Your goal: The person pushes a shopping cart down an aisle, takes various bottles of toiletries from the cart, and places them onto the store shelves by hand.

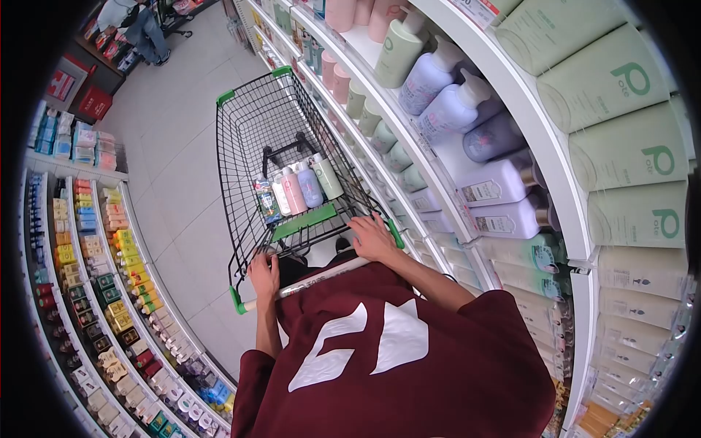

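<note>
A black wire shopping cart (pixel 241 160) with green corner pieces stands in front of me. My left hand (pixel 263 274) is closed over the left part of its pale handle (pixel 328 274). Toward the right end, my right hand (pixel 371 238) curls over the handle, its fingertips toward the basket. Inside, near the green panel (pixel 303 223), several items stand in a row: a colourful patterned pack (pixel 267 199), a white bottle (pixel 280 193), a pink bottle (pixel 293 191), a lavender bottle (pixel 309 186) and a pale green bottle (pixel 326 177).
Close on my right, a shelf (pixel 438 164) holds lavender pump bottles (pixel 438 80) and pale green bottles (pixel 606 80). Shelves of small boxed goods (pixel 131 270) line the left. A tiled floor (pixel 168 131) runs ahead; a person (pixel 139 33) stands at the far left.
</note>
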A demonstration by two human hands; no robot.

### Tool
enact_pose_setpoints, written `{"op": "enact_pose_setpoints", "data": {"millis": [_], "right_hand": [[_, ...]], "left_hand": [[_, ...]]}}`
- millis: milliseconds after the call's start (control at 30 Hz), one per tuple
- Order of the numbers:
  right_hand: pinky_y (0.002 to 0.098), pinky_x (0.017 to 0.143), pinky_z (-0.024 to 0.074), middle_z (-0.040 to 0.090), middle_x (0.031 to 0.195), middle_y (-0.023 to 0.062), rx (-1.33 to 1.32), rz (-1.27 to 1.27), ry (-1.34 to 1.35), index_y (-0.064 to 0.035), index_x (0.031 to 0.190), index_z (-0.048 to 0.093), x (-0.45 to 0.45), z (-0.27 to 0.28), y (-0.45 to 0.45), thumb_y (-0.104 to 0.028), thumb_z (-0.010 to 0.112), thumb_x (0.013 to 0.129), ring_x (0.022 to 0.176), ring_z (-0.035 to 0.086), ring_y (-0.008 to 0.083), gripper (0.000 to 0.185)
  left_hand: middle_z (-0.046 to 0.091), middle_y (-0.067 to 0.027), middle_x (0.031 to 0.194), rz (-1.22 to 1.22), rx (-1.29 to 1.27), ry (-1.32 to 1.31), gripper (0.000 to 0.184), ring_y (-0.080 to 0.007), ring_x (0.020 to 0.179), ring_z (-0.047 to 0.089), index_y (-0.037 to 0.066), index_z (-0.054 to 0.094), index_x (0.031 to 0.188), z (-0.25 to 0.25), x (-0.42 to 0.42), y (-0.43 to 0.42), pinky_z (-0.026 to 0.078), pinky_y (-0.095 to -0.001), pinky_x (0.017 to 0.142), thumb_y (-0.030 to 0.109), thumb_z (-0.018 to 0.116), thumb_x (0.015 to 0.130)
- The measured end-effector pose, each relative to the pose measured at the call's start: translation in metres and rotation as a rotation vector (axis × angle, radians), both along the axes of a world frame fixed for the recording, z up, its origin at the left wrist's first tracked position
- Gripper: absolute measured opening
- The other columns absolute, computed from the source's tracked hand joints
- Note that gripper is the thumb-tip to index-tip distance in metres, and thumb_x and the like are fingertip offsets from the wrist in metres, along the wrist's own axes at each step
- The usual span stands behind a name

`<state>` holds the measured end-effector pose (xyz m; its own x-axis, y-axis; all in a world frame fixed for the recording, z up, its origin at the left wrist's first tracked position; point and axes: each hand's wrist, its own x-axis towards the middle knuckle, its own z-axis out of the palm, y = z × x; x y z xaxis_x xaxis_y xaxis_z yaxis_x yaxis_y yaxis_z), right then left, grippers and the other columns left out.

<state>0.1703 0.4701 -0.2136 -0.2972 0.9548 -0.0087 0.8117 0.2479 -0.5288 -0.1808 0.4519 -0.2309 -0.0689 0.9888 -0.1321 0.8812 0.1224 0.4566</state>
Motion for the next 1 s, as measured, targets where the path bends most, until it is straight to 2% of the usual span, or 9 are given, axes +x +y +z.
{"op": "enact_pose_setpoints", "data": {"millis": [233,567,667,733,767,800,1000], "right_hand": [[0.0536,0.118,0.0258,0.058,0.133,0.0121,-0.062,0.006,-0.022,-0.0052,0.128,0.06,0.001,0.001,0.001,-0.016,0.063,0.084,0.128,0.051,0.0285,0.046],[0.055,0.117,0.027,0.059,0.127,0.0118,0.003,0.0,0.018,-0.0045,0.124,0.06,0.0,-0.001,0.001,-0.014,0.062,0.082,0.123,0.053,0.0293,0.043],[0.0552,0.117,0.0255,0.059,0.129,0.0113,-0.028,-0.014,0.013,-0.0047,0.124,0.06,-0.002,0.0,0.001,-0.014,0.062,0.082,0.126,0.052,0.0281,0.043],[0.0549,0.118,0.024,0.059,0.131,0.0111,-0.047,0.009,0.012,-0.0049,0.125,0.06,-0.002,0.0,0.0,-0.014,0.062,0.082,0.127,0.052,0.0273,0.044],[0.0547,0.118,0.0237,0.059,0.131,0.011,-0.047,0.006,0.009,-0.0048,0.126,0.06,-0.003,0.0,0.001,-0.014,0.062,0.082,0.128,0.052,0.0271,0.045],[0.0545,0.118,0.0233,0.059,0.132,0.011,-0.046,0.004,0.004,-0.0048,0.127,0.059,-0.002,0.0,0.001,-0.014,0.062,0.082,0.128,0.051,0.027,0.045],[0.0527,0.118,0.0243,0.059,0.135,0.013,-0.094,0.034,-0.022,-0.0061,0.128,0.06,-0.004,0.003,0.002,-0.017,0.063,0.084,0.13,0.051,0.0286,0.045]], "left_hand": [[0.063,-0.0116,0.093,-0.003,0.016,-0.011,0.026,-0.0315,0.098,0.059,0.005,0.062,0.095,0.002,0.001,-0.001,0.039,-0.0471,0.096,0.03,0.058,0.097],[0.064,-0.0117,0.093,0.01,0.03,-0.004,0.025,-0.032,0.098,0.059,0.005,0.062,0.094,0.003,0.002,-0.001,0.039,-0.0465,0.096,0.03,0.059,0.097],[0.064,-0.0117,0.098,0.022,0.011,-0.027,0.024,-0.0315,0.104,0.06,0.006,0.063,0.097,0.008,-0.001,-0.003,0.038,-0.0479,0.1,0.029,0.059,0.096],[0.065,-0.0108,0.103,0.026,0.056,0.062,0.023,-0.0303,0.11,0.059,0.007,0.063,0.102,0.011,0.003,-0.01,0.036,-0.0503,0.104,0.029,0.06,0.096],[0.064,-0.0104,0.11,0.042,-0.024,0.058,0.025,-0.0297,0.119,0.056,0.008,0.061,0.11,0.015,0.005,-0.014,0.033,-0.0522,0.109,0.028,0.061,0.094],[0.062,-0.0104,0.116,0.001,0.041,0.102,0.029,-0.0298,0.125,0.052,0.009,0.059,0.116,0.013,0.006,-0.02,0.031,-0.0518,0.111,0.027,0.062,0.093],[0.061,-0.0101,0.117,0.065,0.021,0.1,0.031,-0.0296,0.128,0.05,0.009,0.058,0.118,0.018,0.009,-0.024,0.031,-0.049,0.111,0.023,0.062,0.091]]}}
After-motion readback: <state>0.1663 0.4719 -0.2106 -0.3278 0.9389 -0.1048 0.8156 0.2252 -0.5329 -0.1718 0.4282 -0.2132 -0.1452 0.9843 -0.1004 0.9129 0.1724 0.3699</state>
